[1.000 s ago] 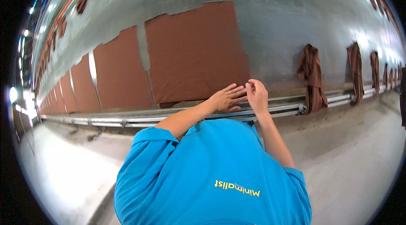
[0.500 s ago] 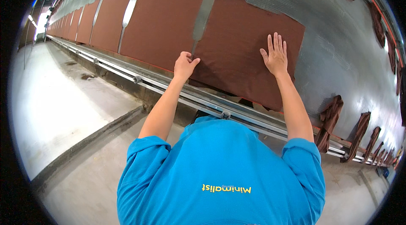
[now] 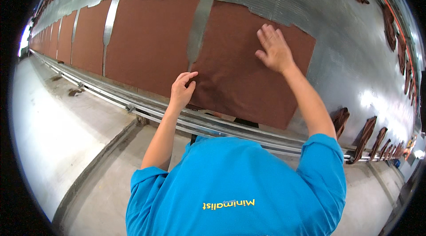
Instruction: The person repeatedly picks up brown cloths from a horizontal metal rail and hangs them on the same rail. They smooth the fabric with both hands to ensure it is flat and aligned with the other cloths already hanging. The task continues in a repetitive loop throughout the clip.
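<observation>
On the metal wall: row of reddish-brown sheets stuck flat on the shiny ribbed metal wall (image 3: 346, 58), person in a blue shirt (image 3: 239, 187) facing it.
Nearest sheet: brown sheet (image 3: 235, 72) straight ahead – flat against the wall, ragged upper edge, lower edge just above the metal rail (image 3: 186, 118).
Left hand: left hand (image 3: 181, 90) at the sheet's lower left part, near the bare metal strip between two sheets – fingers curled and bunched, thumb close to the fingertips, touching the sheet; cannot tell if they pinch any of it.
Right hand: right hand (image 3: 274, 49) higher up, near the sheet's top right edge – palm pressed flat on the brown surface, fingers straight and slightly spread, holding nothing.
Hands apart: well apart, left one low, right one high, both on the same sheet.
Neighbour sheet: second brown sheet (image 3: 148, 43) to the left, separated by the narrow metal strip, flat on the wall.
Further left: more brown sheets (image 3: 62, 38) in a line, shrinking toward the far end.
Right side: dark brown crumpled pieces (image 3: 339, 120) hanging on the wall above the rail, more of them up the right rim.
Floor: grey concrete floor (image 3: 49, 134) below the rail, with a raised step on the left.
</observation>
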Tool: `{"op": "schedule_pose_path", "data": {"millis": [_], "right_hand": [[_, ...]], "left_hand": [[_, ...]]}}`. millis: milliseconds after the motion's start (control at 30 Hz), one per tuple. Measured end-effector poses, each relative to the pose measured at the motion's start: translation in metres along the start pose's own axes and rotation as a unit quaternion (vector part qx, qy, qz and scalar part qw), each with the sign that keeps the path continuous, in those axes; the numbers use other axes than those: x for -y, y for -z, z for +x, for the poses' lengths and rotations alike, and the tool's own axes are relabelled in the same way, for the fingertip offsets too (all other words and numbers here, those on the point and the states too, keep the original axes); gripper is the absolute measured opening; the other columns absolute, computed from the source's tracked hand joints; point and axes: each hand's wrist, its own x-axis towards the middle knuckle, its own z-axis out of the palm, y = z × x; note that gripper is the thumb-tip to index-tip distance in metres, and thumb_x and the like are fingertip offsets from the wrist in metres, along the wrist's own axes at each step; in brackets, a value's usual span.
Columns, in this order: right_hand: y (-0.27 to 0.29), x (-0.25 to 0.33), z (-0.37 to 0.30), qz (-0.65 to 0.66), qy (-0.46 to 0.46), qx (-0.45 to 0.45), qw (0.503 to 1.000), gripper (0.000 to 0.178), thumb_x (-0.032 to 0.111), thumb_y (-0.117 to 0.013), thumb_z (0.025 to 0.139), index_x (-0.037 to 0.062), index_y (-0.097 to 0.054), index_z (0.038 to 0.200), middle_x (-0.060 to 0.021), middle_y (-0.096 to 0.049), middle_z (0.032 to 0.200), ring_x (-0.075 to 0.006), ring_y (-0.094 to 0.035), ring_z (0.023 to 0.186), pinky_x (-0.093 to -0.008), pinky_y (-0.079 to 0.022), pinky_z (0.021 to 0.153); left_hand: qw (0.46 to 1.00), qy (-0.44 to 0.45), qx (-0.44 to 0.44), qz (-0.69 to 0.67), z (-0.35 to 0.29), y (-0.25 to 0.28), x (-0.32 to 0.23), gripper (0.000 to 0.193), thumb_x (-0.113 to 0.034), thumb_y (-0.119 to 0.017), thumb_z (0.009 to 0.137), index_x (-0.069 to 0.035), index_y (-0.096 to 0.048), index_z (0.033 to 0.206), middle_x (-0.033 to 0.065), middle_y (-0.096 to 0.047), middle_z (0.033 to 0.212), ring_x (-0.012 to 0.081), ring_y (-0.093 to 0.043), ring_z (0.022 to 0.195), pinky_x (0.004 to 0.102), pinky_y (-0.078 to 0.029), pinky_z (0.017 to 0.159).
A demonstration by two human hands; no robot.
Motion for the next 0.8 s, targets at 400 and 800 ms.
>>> {"op": "schedule_pose_path", "data": {"millis": [400, 800], "right_hand": [[-0.039, 0.153, 0.027, 0.099, 0.05, 0.044, 0.993, 0.083, 0.057, -0.061, 0.094, 0.0003, -0.046, 0.153, -0.023, -0.036, 0.164, -0.0397, -0.03, 0.154, -0.0558, -0.021, 0.126], [-0.035, 0.102, 0.106, -0.018, 0.051, 0.013, 0.998, 0.075, 0.056, -0.058, 0.098, 0.0105, -0.046, 0.156, -0.0195, -0.034, 0.166, -0.0356, -0.029, 0.155, -0.0531, -0.021, 0.127]], "left_hand": [[0.999, -0.034, -0.038, 0.006, -0.01, -0.001, 0.016, 0.04, -0.006, -0.069, 0.093, -0.009, -0.069, 0.133, 0.013, -0.065, 0.134, 0.0282, -0.063, 0.124, 0.035, -0.05, 0.103], [0.995, -0.064, 0.003, 0.077, -0.015, 0.005, 0.013, 0.05, -0.001, -0.063, 0.091, -0.008, -0.06, 0.14, 0.0146, -0.058, 0.14, 0.0353, -0.061, 0.123, 0.0407, -0.053, 0.099]]}}
